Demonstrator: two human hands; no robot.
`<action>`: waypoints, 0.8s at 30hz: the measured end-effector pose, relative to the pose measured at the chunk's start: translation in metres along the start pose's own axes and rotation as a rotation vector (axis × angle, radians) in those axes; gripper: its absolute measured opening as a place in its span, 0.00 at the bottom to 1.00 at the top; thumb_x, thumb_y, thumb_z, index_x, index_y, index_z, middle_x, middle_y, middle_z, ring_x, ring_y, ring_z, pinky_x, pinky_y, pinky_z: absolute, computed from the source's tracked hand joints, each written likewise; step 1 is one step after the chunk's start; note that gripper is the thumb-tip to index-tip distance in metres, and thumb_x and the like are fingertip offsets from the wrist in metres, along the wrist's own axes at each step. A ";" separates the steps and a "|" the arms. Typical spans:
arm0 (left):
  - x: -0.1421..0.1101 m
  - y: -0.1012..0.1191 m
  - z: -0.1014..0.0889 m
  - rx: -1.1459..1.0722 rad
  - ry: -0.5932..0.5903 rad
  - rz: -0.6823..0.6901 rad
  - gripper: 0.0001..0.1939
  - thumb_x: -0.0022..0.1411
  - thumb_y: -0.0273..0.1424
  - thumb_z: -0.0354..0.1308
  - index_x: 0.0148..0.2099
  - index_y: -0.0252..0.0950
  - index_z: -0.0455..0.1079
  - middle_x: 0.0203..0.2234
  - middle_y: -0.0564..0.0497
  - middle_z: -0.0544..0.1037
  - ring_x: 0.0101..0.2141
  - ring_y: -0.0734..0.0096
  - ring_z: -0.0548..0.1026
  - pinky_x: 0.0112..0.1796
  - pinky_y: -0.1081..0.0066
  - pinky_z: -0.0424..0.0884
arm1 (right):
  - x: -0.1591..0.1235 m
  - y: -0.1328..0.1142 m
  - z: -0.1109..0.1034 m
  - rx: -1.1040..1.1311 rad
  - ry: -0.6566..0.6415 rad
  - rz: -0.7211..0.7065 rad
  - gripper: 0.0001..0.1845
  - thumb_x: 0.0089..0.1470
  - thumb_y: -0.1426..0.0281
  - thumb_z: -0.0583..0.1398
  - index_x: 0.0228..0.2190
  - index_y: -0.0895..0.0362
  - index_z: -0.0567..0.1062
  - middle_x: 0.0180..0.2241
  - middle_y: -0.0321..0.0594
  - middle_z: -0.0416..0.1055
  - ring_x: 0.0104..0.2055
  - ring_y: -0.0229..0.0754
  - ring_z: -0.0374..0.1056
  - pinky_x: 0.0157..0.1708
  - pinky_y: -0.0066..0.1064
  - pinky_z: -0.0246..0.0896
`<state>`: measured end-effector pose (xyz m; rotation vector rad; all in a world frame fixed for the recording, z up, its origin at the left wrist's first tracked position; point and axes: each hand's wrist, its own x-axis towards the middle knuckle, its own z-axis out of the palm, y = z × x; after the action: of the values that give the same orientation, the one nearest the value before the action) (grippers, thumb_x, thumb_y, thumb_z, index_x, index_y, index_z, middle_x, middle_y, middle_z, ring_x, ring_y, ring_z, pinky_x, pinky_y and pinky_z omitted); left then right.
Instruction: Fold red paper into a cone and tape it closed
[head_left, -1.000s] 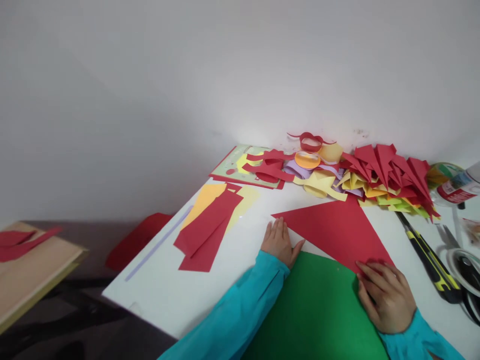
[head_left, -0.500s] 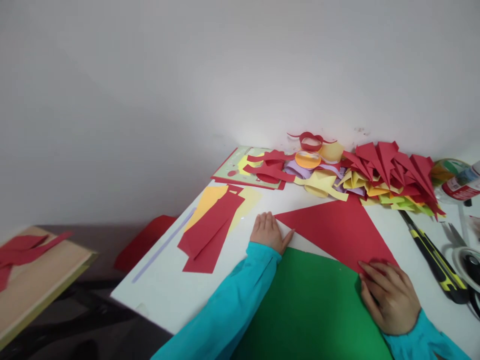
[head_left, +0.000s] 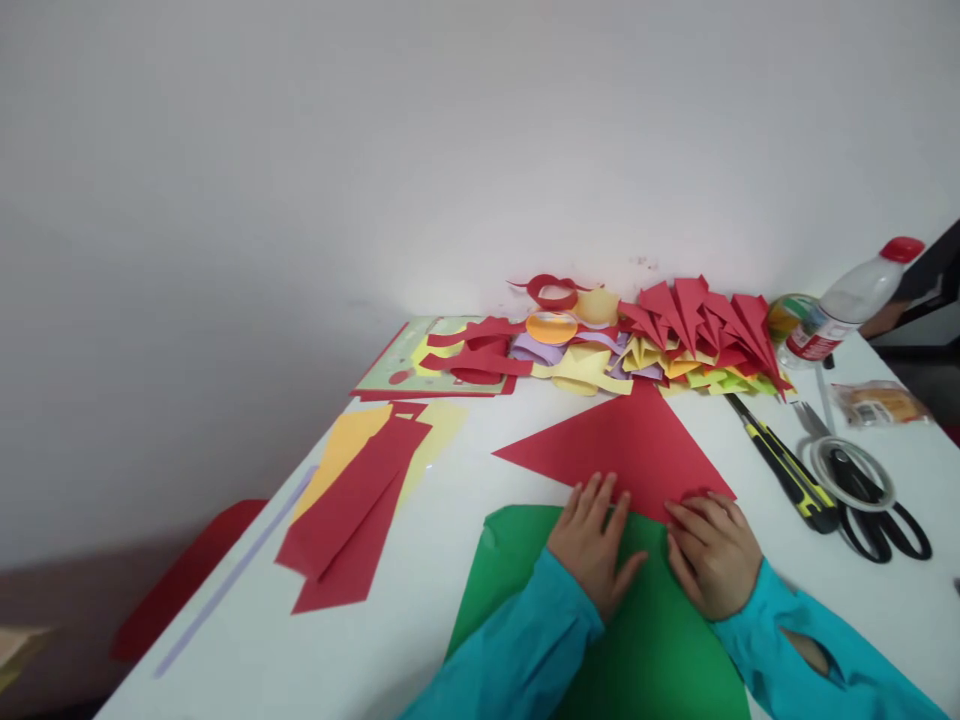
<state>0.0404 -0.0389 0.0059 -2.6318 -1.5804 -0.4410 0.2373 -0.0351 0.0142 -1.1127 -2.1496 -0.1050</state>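
A red folded paper triangle [head_left: 600,440] lies on the white table, its lower edge beside a green sheet [head_left: 645,670]. My left hand [head_left: 596,550] rests flat with fingers stretched out, its fingertips on the triangle's lower edge and its palm over the green sheet. My right hand [head_left: 716,555] lies palm down at the triangle's lower right corner, fingers slightly bent on the red paper and thumb apart from them. Nothing shows gripped in either hand.
Red paper strips [head_left: 360,510] lie at left on yellow sheets. Behind are paper rings [head_left: 551,327] and folded red paper planes [head_left: 675,315]. To the right are a box cutter [head_left: 787,470], scissors [head_left: 881,520], a tape roll [head_left: 883,490], a plastic bottle [head_left: 855,300] and a packaged snack [head_left: 881,403].
My left hand has moved from the triangle's left tip to its lower edge, closer to my right hand. The view has turned right, showing more of the bottle and scissors.
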 end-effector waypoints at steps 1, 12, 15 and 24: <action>-0.001 0.011 0.006 -0.031 -0.006 0.034 0.32 0.59 0.50 0.45 0.59 0.37 0.58 0.60 0.41 0.56 0.60 0.51 0.52 0.55 0.52 0.55 | 0.000 0.000 0.000 -0.005 0.002 -0.002 0.09 0.51 0.73 0.56 0.28 0.56 0.77 0.35 0.39 0.76 0.40 0.45 0.64 0.48 0.43 0.55; 0.000 0.015 0.017 -0.079 -0.063 0.064 0.34 0.55 0.53 0.47 0.60 0.42 0.59 0.60 0.43 0.57 0.60 0.41 0.50 0.52 0.45 0.59 | -0.002 0.001 0.000 -0.054 -0.067 0.002 0.08 0.49 0.72 0.58 0.31 0.56 0.77 0.37 0.38 0.75 0.41 0.45 0.63 0.50 0.44 0.53; 0.001 0.012 0.006 -0.072 -0.056 0.025 0.29 0.58 0.49 0.48 0.57 0.42 0.62 0.59 0.41 0.59 0.59 0.42 0.53 0.51 0.46 0.61 | -0.002 0.002 -0.001 -0.032 -0.068 0.014 0.08 0.49 0.72 0.58 0.29 0.55 0.77 0.37 0.37 0.75 0.41 0.45 0.63 0.49 0.44 0.53; -0.009 -0.049 0.006 0.068 0.010 -0.166 0.21 0.65 0.35 0.42 0.51 0.29 0.69 0.56 0.34 0.62 0.56 0.53 0.61 0.53 0.59 0.64 | -0.002 0.002 -0.001 0.021 -0.027 0.018 0.09 0.49 0.74 0.57 0.28 0.55 0.78 0.37 0.36 0.76 0.40 0.44 0.63 0.48 0.43 0.54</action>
<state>-0.0049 -0.0221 -0.0072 -2.4554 -1.7853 -0.3992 0.2406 -0.0352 0.0137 -1.1276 -2.1593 -0.0589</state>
